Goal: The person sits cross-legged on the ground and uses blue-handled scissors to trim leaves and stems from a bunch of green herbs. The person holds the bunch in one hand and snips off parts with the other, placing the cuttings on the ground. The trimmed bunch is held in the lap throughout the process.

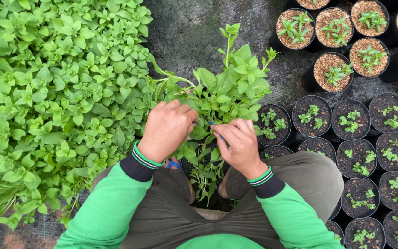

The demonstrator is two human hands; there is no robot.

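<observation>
Two hands: both work one leafy plant (229,90) between the knees.
Left hand (167,129): fingers curled shut around the lower stems, left of centre.
Right hand (240,145): fingers pinch a thin blue-handled tool (215,125), tip pointing up-left into the stems.
Plant axis: upright, stems running away from the person.
Texture: soft, matte, pointed green leaves.
Ground: dark woven mat (194,32).
Right side: black pots of seedlings (351,124).

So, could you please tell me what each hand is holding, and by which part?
The left hand grips the leafy plant low on its stems. The right hand pinches a small blue tool; which part cannot be told.
</observation>
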